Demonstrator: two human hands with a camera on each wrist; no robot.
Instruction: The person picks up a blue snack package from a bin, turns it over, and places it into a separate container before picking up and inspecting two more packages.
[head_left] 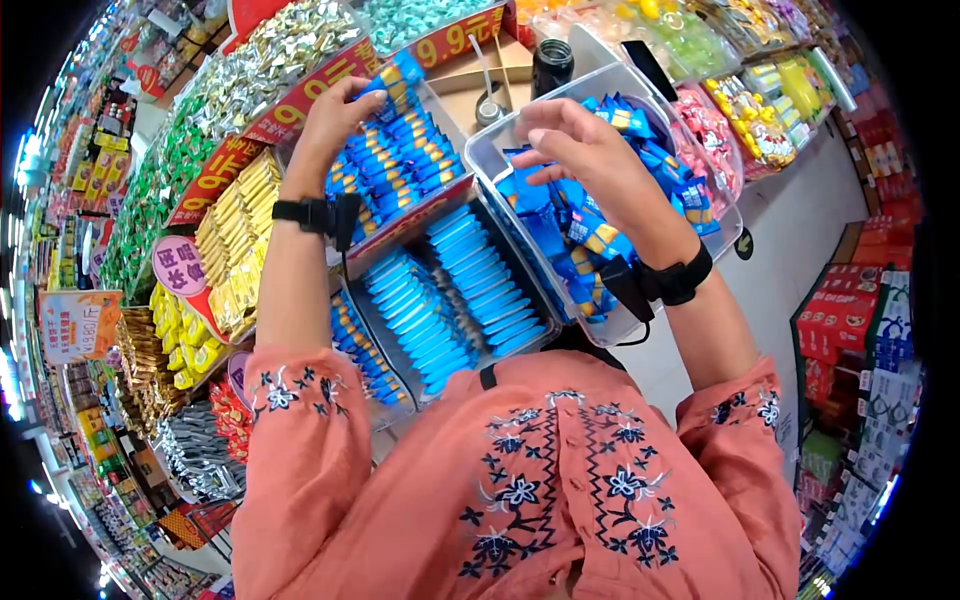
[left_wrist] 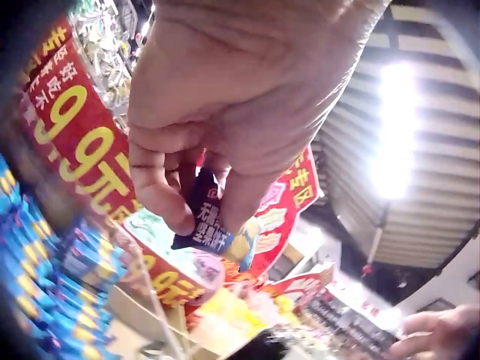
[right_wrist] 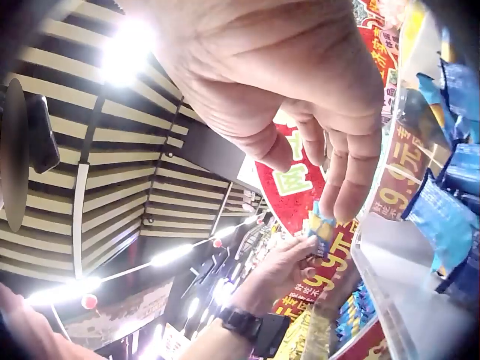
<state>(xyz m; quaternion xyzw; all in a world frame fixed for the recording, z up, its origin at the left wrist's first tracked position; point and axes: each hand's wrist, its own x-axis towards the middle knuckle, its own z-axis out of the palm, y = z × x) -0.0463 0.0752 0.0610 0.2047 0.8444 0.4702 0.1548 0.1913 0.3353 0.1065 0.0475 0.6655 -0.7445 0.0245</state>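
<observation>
The left hand [head_left: 335,115] is raised over the display shelf at about 11 o'clock in the head view, its fingers and thumb curled down and pinching a single blue candy packet [head_left: 385,88]. The left wrist view shows that packet [left_wrist: 214,221] hanging below the fingertips, its long axis running roughly from 11 to 5 o'clock, dark printed face toward the camera and a yellow patch at its lower end. From the right wrist view the same packet [right_wrist: 322,225] appears small, standing nearly upright in the distant left hand [right_wrist: 289,266]. Directly under this hand lies the tilted bin of blue packets [head_left: 400,160], the packets stacked in rows whose long sides run from 10 to 4 o'clock. The right hand [head_left: 580,150] hovers at about 1 o'clock over the clear plastic tub [head_left: 480,150], fingers loosely bent and relaxed, gripping nothing that can be seen; in the right wrist view its fingers [right_wrist: 345,172] hang downward with an open gap to the thumb. The tub holds a loose heap of the same blue packets, pointing every way. Farther out, a red price sign [head_left: 300,95] edges the bin at 11 o'clock, gold-wrapped sweets [head_left: 235,230] fill the bin at 9 o'clock, and a dark bottle [head_left: 551,65] stands at 12 o'clock.
</observation>
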